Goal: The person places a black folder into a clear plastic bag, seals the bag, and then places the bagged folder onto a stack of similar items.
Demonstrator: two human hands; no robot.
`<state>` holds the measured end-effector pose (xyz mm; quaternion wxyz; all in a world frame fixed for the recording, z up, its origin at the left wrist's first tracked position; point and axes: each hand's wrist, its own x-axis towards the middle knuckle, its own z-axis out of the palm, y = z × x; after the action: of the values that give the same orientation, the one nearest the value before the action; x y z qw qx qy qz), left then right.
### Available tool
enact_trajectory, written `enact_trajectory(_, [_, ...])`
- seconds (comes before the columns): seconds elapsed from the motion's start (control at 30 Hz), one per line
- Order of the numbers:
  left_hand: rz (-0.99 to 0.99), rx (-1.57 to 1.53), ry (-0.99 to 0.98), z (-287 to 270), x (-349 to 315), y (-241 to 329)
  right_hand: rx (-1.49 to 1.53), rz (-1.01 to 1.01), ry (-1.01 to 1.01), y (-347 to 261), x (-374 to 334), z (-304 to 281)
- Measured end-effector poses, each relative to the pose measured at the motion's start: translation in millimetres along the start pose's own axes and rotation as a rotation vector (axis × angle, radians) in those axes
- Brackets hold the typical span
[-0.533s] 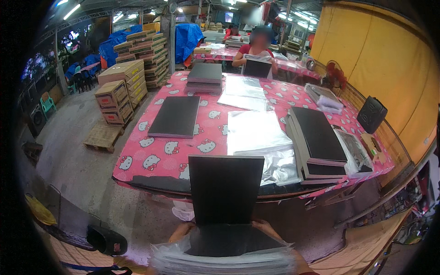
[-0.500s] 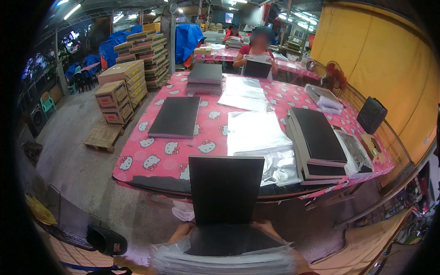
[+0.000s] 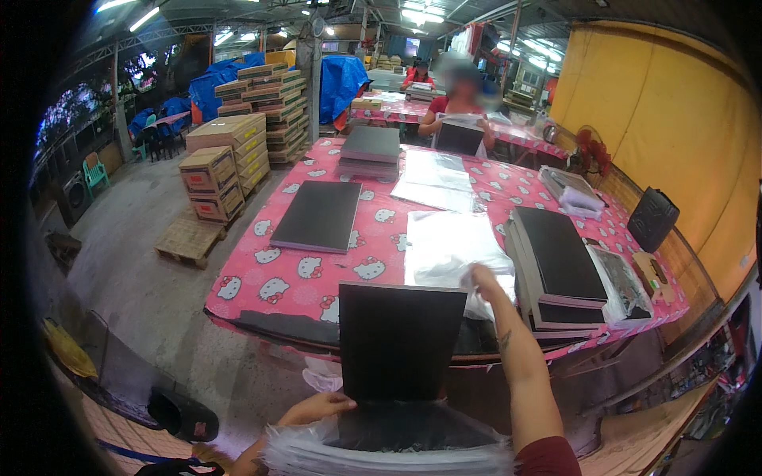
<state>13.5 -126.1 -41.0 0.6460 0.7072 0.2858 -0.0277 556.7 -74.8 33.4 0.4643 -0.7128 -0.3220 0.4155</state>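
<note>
A flat black panel [image 3: 402, 341] stands upright before me, leaning at the table's near edge. Directly below it lies another black panel [image 3: 413, 428] on a stack wrapped in clear plastic [image 3: 381, 462]. My left hand [image 3: 321, 406] is closed at the lower left corner of the upright panel, fingertips on its edge. Stretched out over the table, my right hand [image 3: 482, 279] pinches the near corner of a clear plastic bag [image 3: 444, 238], which lies on a pile of such bags.
A pink patterned cloth covers the table [image 3: 238, 274]. Right of the bags is a stack of thick black panels [image 3: 559, 254]; a single panel [image 3: 317, 216] lies left, another stack [image 3: 371, 147] behind. Across the table a person [image 3: 456, 107] holds a black panel. Cartons [image 3: 213, 182] stand on the left.
My right hand has left the side of the wrapped stack and reached forward to the plastic bags. My left hand has stayed by the panel. The view has tilted up slightly.
</note>
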Motion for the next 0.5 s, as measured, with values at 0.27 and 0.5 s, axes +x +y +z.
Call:
enact_trajectory(0.27, [0.636, -0.056, 0.410, -51, 17, 204, 0.775, -0.326, -0.101, -87, -1, -127])
enact_trajectory(0.5, [0.732, -0.304, 0.752, -82, 87, 282, 0.655, -0.401, -0.499, -200, -133, 168])
